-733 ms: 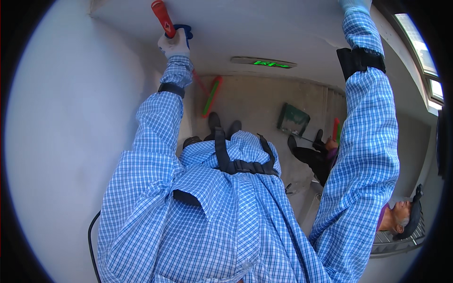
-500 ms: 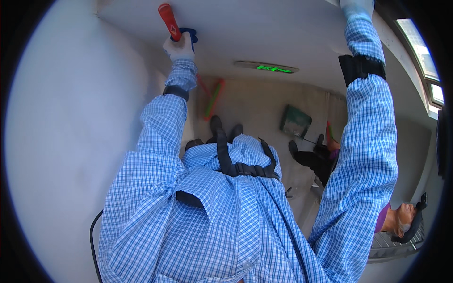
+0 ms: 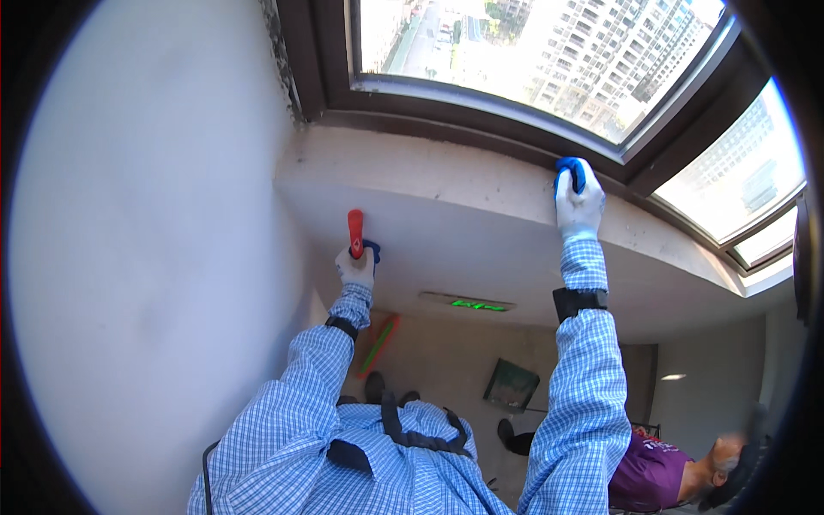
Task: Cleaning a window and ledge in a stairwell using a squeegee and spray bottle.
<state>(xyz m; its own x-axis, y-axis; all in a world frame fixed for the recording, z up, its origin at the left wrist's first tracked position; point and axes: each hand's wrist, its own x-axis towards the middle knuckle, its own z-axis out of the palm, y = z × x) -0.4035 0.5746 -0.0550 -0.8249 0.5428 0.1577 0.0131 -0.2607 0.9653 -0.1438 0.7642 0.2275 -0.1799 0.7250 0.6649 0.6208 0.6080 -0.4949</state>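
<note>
My left hand [image 3: 355,264], in a white glove with blue fingers, is closed around a red handle [image 3: 355,230]. The handle points up from the fist in front of the pale wall under the sill; its other end is hidden, so I cannot tell what tool it is. Farther right, my right hand [image 3: 579,202], gloved alike, rests at the window sill [image 3: 498,182] beside the dark frame [image 3: 429,127]. Its blue-coated fingers are curled in, and whatever they may hold is hidden.
A white wall [image 3: 154,257] rises at my left. A green-lit exit sign [image 3: 468,302] is on the wall below the sill. Beneath are a red-and-green broom-like tool [image 3: 378,348] and a dark green dustpan-like object [image 3: 511,385]. A person in purple [image 3: 652,468] is at lower right.
The view has tilted up, bringing the window and sill in. My right hand, cut off at the top edge before, now shows at the sill. My left hand keeps the red handle.
</note>
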